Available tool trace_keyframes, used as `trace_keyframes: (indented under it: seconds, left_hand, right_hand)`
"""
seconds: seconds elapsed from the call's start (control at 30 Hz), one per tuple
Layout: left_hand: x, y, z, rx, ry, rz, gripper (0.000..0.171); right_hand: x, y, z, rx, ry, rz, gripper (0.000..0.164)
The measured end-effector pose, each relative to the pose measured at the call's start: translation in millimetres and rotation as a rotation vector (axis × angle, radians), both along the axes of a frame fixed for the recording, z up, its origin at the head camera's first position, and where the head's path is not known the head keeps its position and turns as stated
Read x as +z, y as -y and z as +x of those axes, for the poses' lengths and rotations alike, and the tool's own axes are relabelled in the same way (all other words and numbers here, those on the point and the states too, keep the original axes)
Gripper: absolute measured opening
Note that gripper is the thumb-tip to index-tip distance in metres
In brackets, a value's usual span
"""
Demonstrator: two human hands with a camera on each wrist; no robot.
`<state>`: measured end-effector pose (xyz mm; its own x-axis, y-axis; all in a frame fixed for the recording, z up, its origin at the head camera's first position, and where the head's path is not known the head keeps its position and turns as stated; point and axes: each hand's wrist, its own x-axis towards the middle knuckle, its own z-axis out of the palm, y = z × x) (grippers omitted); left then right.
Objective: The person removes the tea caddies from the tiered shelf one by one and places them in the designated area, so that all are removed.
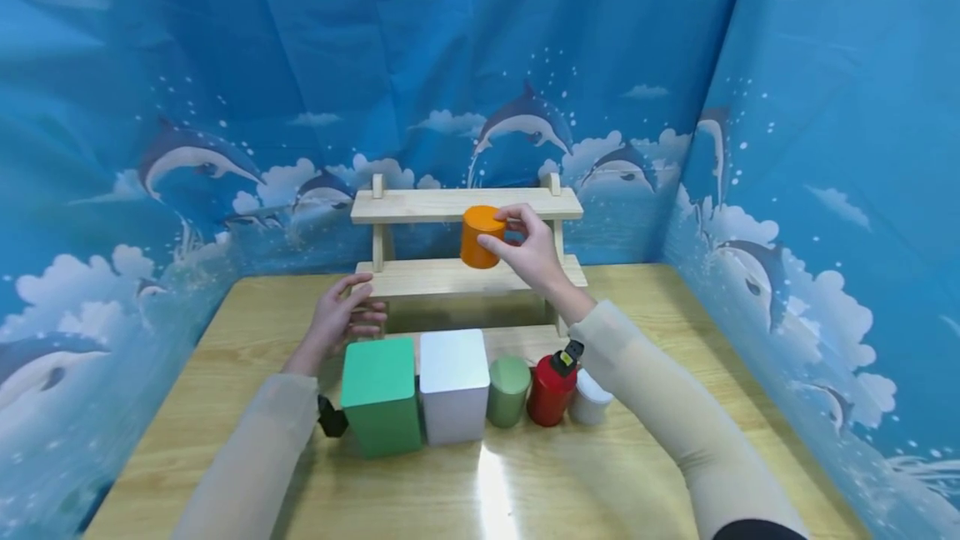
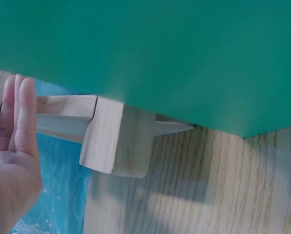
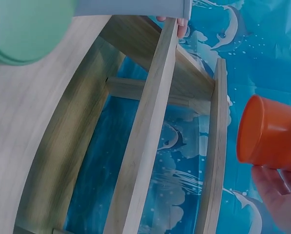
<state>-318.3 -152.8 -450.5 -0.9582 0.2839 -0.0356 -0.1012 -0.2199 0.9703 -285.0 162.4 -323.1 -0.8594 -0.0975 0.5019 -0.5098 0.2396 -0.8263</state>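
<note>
My right hand pinches an orange cylindrical canister between thumb and fingers, in front of the upper part of a wooden tiered shelf. In the right wrist view the orange canister is tilted on its side in the picture, with fingers against it. My left hand, fingers extended and spread, is beside the left end of the middle tier. From the left wrist, the left hand shows straight fingers next to the shelf's wood, partly hidden behind the green box.
In front of the shelf stand a green box, a white box, a green canister, a red bottle with black top and a white canister, on a wooden table. Blue dolphin-print cloth hangs around.
</note>
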Motion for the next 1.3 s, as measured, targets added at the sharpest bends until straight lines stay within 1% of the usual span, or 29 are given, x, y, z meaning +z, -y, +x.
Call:
trace_keyframes:
  seconds: [0.1, 0.3, 0.7, 1.07, 1.2, 1.3]
  left_hand:
    - [1.1, 1, 0.7, -0.005, 0.004, 0.01, 0.052]
    - [1.9, -1, 1.7, -0.009, 0.0, 0.014, 0.053]
    - [1.3, 0, 1.6, -0.015, -0.008, 0.007, 0.052]
    - [1.7, 1, 1.2, -0.011, -0.01, -0.001, 0.054]
    - [-0.2, 1, 0.8, -0.007, 0.001, 0.012, 0.051]
    - [-1.0, 1, 0.7, -0.002, 0.003, 0.011, 0.049]
  right_hand:
    - [7.4, 1, 12.4, -0.003, 0.006, 0.012, 0.034]
    - [8.3, -6, 23.7, -0.006, -0.008, 0.013, 0.034]
    - [1.1, -22, 35.2, -0.039, -0.065, -0.012, 0.033]
    - [-6.1, -37, 46.6, -0.072, -0.082, -0.02, 0.033]
    - [-12.2, -45, 50.0, -0.091, -0.072, -0.025, 0.032]
    - [-20.8, -54, 49.1, -0.082, -0.068, -0.048, 0.033]
